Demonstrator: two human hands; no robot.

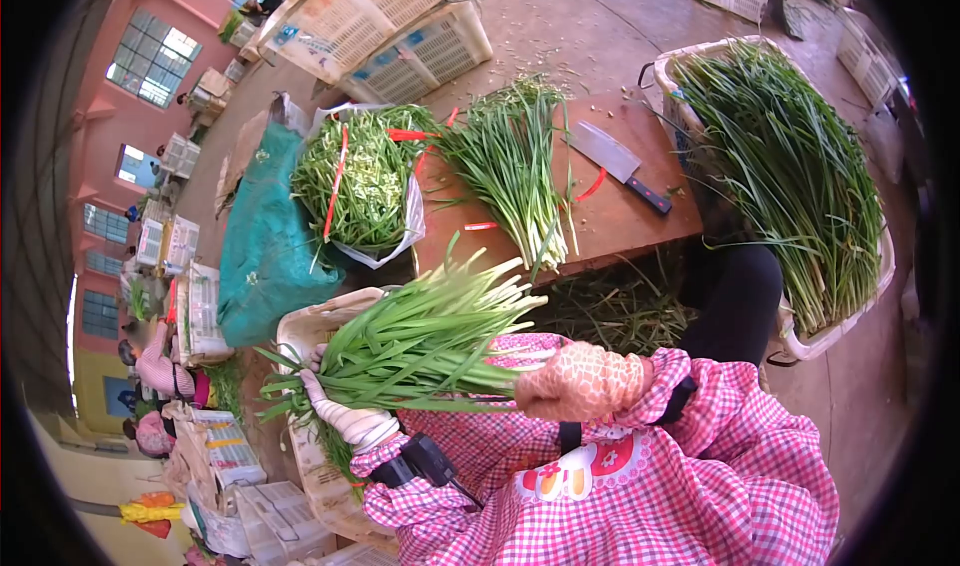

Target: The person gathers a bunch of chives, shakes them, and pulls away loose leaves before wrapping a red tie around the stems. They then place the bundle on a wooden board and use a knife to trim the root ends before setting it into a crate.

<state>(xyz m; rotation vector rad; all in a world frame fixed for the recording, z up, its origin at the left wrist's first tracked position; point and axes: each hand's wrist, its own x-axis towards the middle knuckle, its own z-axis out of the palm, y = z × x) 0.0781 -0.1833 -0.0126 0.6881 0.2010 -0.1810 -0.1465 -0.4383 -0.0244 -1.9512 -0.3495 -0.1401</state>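
Bunch of greens [410, 341] lies crosswise above the lap, leafy end over the near crate [320, 316]. Left hand [345, 416] grips around that end, presumably to bear the floppy leaves. Right hand [580, 381]: grip closed on pale stalk ends, likely to steady the firmer part. Knife [620, 166] lies flat on the counter [640, 236], handle nearer the person, probably for easy reach. Loose stalks [500, 166] lie beside it, roughly aligned.
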